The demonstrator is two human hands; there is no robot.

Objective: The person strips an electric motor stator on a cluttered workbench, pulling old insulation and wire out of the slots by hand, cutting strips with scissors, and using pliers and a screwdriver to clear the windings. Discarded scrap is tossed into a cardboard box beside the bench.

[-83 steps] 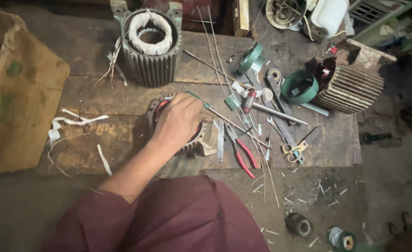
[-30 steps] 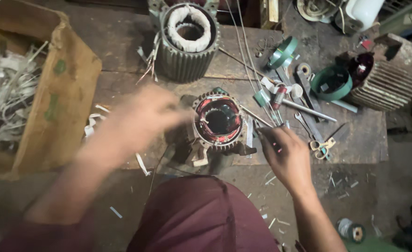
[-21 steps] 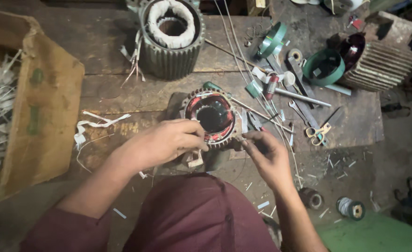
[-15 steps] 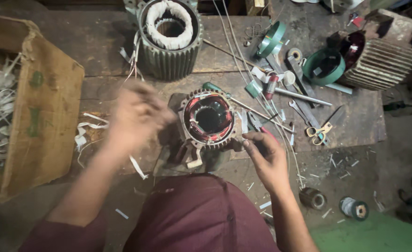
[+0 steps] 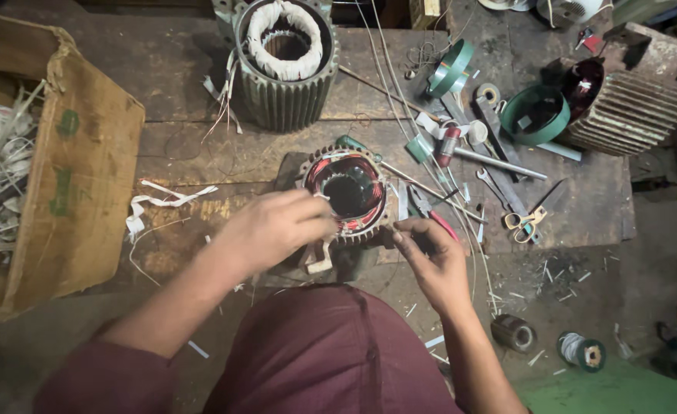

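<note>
A small motor stator [image 5: 347, 192] with reddish copper windings stands open-end up on the wooden bench [image 5: 200, 149], right in front of me. My left hand [image 5: 273, 230] rests at its near-left rim, fingers pinched together on a thin white strip at the edge of the bore. My right hand [image 5: 430, 257] grips the stator's near-right side, fingers curled around the housing.
A larger finned stator [image 5: 286, 57] with white windings stands behind. A cardboard box [image 5: 70, 169] of white scraps sits at the left. Pliers, scissors [image 5: 524, 222], wrenches, green tape rolls [image 5: 536, 115] and a finned motor housing [image 5: 628, 107] crowd the right side. Wire spools [image 5: 582, 351] lie on the floor.
My left hand came back from the left side and settled on the stator's near rim. My right hand stayed at the stator's right side.
</note>
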